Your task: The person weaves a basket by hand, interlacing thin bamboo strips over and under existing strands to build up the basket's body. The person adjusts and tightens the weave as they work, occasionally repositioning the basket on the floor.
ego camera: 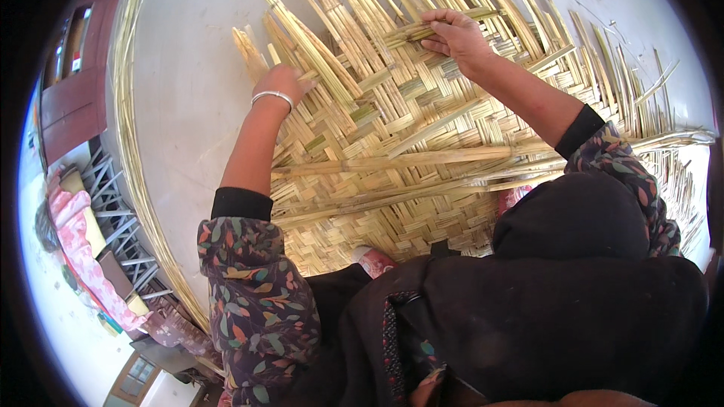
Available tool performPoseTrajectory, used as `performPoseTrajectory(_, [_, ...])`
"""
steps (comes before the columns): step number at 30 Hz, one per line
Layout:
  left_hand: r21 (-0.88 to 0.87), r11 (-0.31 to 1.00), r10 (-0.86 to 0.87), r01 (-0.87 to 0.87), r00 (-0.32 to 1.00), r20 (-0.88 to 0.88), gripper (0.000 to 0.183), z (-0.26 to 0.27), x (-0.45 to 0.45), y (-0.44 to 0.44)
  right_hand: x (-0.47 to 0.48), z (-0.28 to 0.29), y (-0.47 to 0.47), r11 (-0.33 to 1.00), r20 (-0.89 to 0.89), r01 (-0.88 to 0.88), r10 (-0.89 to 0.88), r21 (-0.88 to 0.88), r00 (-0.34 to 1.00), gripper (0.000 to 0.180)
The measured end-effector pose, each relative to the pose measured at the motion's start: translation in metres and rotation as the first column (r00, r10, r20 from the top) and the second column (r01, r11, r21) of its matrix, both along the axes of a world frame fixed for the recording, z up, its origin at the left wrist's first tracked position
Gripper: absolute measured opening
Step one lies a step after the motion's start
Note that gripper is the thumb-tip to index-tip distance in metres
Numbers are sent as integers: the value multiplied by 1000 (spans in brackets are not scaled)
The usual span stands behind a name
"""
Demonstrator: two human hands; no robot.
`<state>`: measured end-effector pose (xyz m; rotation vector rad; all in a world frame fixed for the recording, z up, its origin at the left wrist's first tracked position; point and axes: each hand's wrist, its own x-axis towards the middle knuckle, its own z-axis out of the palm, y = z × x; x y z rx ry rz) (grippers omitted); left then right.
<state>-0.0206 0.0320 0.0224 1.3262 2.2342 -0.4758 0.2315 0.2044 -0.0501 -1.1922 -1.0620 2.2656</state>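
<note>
A woven mat of split reed strips [430, 118] lies on the floor before me, its loose strip ends fanning out at the far edge. My right hand [461, 39] pinches a crosswise reed strip [404, 35] between thumb and fingers, over the upright strips. At the mat's left edge, my left hand [280, 85], with a silver bracelet [273, 94] on the wrist, curls down against the strips. Its fingertips are partly hidden, so a hold there cannot be made out. Between the hands, several upright strips [345, 22] stick out past the weave.
Long loose reeds [396, 164] lie across the mat near my feet. One red shoe [373, 261] rests on the weave. A bundle of long reeds [125, 90] runs along the left floor, beside a metal rack [121, 215] and a reddish-brown door [73, 107].
</note>
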Motion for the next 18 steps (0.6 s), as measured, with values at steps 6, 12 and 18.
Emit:
performPoseTrajectory(6, [-132,947,322,-294,859,398,45,7,-19,-3,3,-4,1,1000,-18,17,-17,-12,1000,14])
performPoseTrajectory(12, [-136,922,386,-362,851,355,44,-4,-4,-11,4,-4,2,999,-9,-11,12,39,1000,14])
performPoseTrajectory(18, [-269,922,359,-278,872,331,40,-11,13,-15,19,6,-13,999,81,-28,25,37,996,15])
